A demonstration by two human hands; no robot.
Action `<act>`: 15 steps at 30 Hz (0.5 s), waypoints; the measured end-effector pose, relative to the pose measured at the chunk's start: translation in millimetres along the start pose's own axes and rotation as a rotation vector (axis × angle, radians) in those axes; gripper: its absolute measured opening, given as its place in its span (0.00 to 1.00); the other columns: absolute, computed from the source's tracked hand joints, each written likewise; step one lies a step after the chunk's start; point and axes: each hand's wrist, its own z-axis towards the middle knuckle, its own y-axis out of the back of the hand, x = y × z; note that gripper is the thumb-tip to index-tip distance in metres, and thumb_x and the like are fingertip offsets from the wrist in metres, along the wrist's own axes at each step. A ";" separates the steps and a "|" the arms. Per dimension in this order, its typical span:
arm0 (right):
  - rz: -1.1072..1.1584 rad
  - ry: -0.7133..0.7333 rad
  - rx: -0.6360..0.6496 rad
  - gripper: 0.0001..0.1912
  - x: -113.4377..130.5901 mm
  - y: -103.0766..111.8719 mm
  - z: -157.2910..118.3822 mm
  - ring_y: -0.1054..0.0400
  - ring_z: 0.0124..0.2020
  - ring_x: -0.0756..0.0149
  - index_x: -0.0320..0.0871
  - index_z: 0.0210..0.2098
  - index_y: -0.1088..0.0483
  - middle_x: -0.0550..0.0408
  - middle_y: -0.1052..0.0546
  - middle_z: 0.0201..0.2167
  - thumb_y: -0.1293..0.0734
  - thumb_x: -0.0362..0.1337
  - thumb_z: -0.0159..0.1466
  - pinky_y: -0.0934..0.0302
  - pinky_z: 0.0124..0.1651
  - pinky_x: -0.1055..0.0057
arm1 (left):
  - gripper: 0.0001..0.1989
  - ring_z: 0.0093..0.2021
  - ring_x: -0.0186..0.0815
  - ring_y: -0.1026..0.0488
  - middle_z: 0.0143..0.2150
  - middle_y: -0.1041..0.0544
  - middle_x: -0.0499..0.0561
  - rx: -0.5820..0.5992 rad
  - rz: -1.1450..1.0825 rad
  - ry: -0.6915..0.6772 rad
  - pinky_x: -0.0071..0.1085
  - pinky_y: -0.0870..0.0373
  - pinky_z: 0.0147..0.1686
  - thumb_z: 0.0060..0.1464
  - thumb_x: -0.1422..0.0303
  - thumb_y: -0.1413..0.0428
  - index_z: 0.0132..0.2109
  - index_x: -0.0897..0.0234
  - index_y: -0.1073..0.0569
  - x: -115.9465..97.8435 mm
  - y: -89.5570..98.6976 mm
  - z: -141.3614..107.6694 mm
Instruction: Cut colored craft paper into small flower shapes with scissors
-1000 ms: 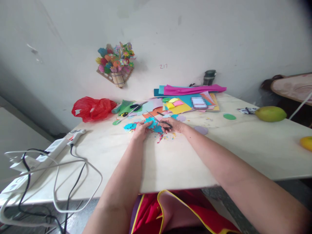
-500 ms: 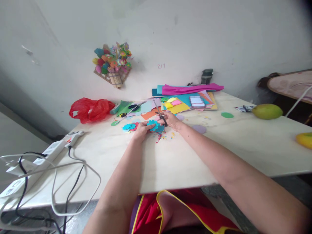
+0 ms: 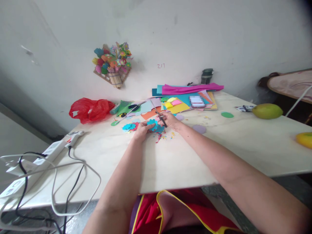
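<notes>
Between the thumb and fingers of my left hand (image 3: 143, 129) is a blue paper flower (image 3: 152, 124) with a scalloped edge. My right hand (image 3: 170, 121) is closed on a pair of scissors (image 3: 161, 116), whose blades point up and away from me, just beyond the flower. Some right fingertips are close to the flower's right edge; whether they touch it I cannot tell. Left of my left hand lie more blue paper flowers (image 3: 128, 127) beside a red one (image 3: 135, 126). Small coloured paper scraps (image 3: 161, 137) are scattered below my hands.
Behind my hands lie coloured paper sheets (image 3: 181, 109), a second pair of scissors (image 3: 136, 106) and a phone (image 3: 197, 101). A red plastic bag (image 3: 90, 110) sits at left, above a power strip (image 3: 31, 169) with tangled cords. Mango-like fruits (image 3: 267, 111) rest at right.
The scissors have tilted a little, their tips shifting left. Both hands stay nearly in place, and the blue flower has turned or shifted slightly.
</notes>
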 end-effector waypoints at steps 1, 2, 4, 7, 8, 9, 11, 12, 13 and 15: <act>-0.003 -0.001 0.004 0.18 0.1 0.0 0.0 0.36 0.18 0.75 0.40 0.35 0.31 0.67 0.31 0.16 0.29 0.24 0.44 0.40 0.23 0.78 | 0.15 0.23 0.33 0.30 0.23 0.25 0.49 -0.008 -0.004 0.001 0.31 0.31 0.28 0.32 0.65 0.30 0.26 0.67 0.25 -0.6 -0.5 -0.3; -0.006 -0.001 0.004 0.18 0.2 0.1 0.1 0.36 0.18 0.75 0.40 0.35 0.31 0.67 0.31 0.16 0.29 0.24 0.44 0.40 0.23 0.77 | 0.15 0.23 0.32 0.30 0.23 0.25 0.49 -0.019 -0.006 0.002 0.30 0.31 0.28 0.31 0.65 0.30 0.26 0.67 0.25 -1.2 -0.8 -0.5; -0.006 0.004 -0.013 0.18 0.4 0.5 0.5 0.36 0.17 0.74 0.40 0.35 0.31 0.67 0.31 0.16 0.29 0.25 0.44 0.41 0.23 0.77 | 0.16 0.23 0.32 0.30 0.23 0.25 0.49 -0.034 -0.001 0.009 0.30 0.31 0.29 0.30 0.65 0.30 0.26 0.67 0.25 -1.7 -0.9 -0.5; 0.012 0.008 -0.059 0.18 0.5 1.9 1.4 0.37 0.17 0.74 0.40 0.36 0.32 0.66 0.31 0.16 0.29 0.28 0.45 0.42 0.23 0.77 | 0.16 0.24 0.33 0.29 0.23 0.25 0.49 -0.034 0.023 0.018 0.32 0.31 0.30 0.31 0.64 0.31 0.27 0.68 0.25 -1.1 0.2 -0.1; 0.018 0.007 -0.069 0.19 0.5 2.5 1.6 0.37 0.17 0.74 0.41 0.36 0.32 0.66 0.30 0.16 0.28 0.29 0.45 0.42 0.23 0.76 | 0.16 0.24 0.34 0.28 0.23 0.25 0.49 -0.030 0.033 0.020 0.32 0.30 0.31 0.31 0.64 0.31 0.27 0.67 0.25 -0.8 0.6 0.0; 0.023 0.007 -0.075 0.19 0.3 3.1 1.8 0.37 0.17 0.74 0.41 0.36 0.33 0.66 0.30 0.16 0.27 0.30 0.44 0.42 0.23 0.76 | 0.15 0.25 0.35 0.28 0.23 0.25 0.49 -0.023 0.042 0.021 0.33 0.30 0.31 0.32 0.64 0.31 0.27 0.67 0.25 -0.5 0.9 0.1; 0.029 0.012 -0.070 0.20 -0.5 4.1 2.2 0.37 0.18 0.74 0.41 0.36 0.33 0.65 0.29 0.17 0.27 0.32 0.44 0.42 0.23 0.76 | 0.15 0.26 0.36 0.27 0.23 0.25 0.49 -0.010 0.054 0.023 0.33 0.30 0.32 0.32 0.64 0.31 0.27 0.67 0.25 -0.5 1.1 0.0; 0.032 0.017 -0.063 0.21 -1.0 4.3 2.3 0.37 0.19 0.74 0.41 0.37 0.32 0.65 0.29 0.18 0.27 0.32 0.44 0.42 0.23 0.76 | 0.15 0.27 0.37 0.26 0.23 0.24 0.50 -0.004 0.058 0.025 0.33 0.30 0.32 0.32 0.64 0.31 0.27 0.67 0.25 -0.6 1.0 -0.1; 0.034 0.020 -0.055 0.21 -1.6 4.4 2.5 0.37 0.19 0.74 0.41 0.37 0.32 0.64 0.29 0.18 0.27 0.31 0.43 0.42 0.24 0.76 | 0.14 0.27 0.37 0.26 0.23 0.24 0.50 0.001 0.060 0.028 0.33 0.30 0.32 0.32 0.64 0.31 0.27 0.67 0.25 -0.8 0.7 -0.2; 0.028 0.019 -0.040 0.21 -2.8 4.1 2.9 0.36 0.19 0.74 0.40 0.37 0.32 0.64 0.28 0.19 0.28 0.30 0.43 0.42 0.24 0.76 | 0.14 0.26 0.36 0.27 0.23 0.24 0.50 0.009 0.064 0.032 0.33 0.30 0.31 0.32 0.65 0.31 0.26 0.67 0.25 -1.3 0.1 -0.5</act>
